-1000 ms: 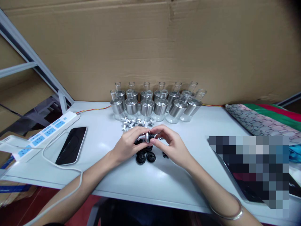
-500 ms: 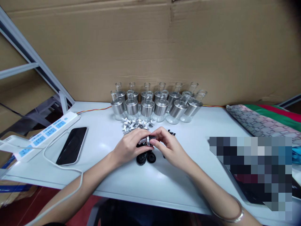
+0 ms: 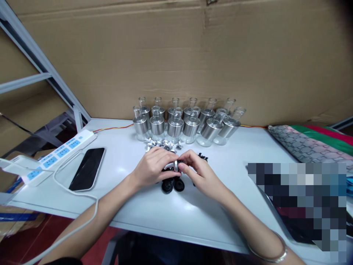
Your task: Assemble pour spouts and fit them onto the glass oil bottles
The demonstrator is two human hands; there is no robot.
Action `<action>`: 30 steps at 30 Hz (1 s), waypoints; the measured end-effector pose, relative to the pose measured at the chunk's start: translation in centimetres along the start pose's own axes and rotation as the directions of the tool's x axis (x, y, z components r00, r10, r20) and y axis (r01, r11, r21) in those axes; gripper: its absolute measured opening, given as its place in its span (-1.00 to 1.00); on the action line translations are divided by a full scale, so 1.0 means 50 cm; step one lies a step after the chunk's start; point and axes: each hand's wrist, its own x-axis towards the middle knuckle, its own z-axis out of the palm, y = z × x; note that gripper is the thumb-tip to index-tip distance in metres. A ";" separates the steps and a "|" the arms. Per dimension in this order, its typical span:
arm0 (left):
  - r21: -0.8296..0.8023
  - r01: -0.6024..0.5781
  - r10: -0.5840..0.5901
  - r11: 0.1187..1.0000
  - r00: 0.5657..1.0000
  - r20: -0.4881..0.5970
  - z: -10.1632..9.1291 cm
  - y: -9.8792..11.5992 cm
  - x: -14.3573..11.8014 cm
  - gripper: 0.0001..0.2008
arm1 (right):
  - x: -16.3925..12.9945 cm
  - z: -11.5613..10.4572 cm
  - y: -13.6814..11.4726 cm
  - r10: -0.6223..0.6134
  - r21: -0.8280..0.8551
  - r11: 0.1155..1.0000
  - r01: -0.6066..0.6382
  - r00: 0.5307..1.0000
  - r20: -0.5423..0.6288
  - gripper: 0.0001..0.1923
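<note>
Both hands meet over the white bench: the left hand and right hand are pinched together on a small silver fitting held between their fingertips. Just below it lie black caps; beyond it stand rows of silver-collared glass bottles.

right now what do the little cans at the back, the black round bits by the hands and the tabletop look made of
Cans: probably brushed metal sleeves, dull silver sheen, with see-through necks of glass or clear plastic.
Black round bits: likely rubber or plastic, matte and dark.
Tabletop: smooth white, maybe laminate or painted; soft reflections.
</note>
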 end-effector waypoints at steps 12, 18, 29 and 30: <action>-0.048 -0.016 0.022 0.999 0.992 0.126 -0.016 -0.005 0.008 -0.68 | 0.001 -0.009 -0.013 -0.045 -0.126 0.991 0.049 0.998 0.033 -0.91; -0.079 0.009 0.005 0.997 0.985 0.175 -0.030 -0.003 0.014 -0.71 | 0.002 -0.010 -0.008 -0.113 -0.127 0.985 0.119 0.992 0.050 -0.91; -0.329 0.196 -0.130 0.924 0.969 0.212 -0.058 0.002 0.026 -0.67 | 0.000 0.002 -0.027 -0.338 -0.230 0.918 0.322 0.940 -0.032 -0.87; -0.347 0.226 -0.147 0.910 0.960 0.238 -0.060 0.002 0.026 -0.67 | 0.000 0.004 -0.025 -0.376 -0.247 0.901 0.356 0.926 -0.037 -0.86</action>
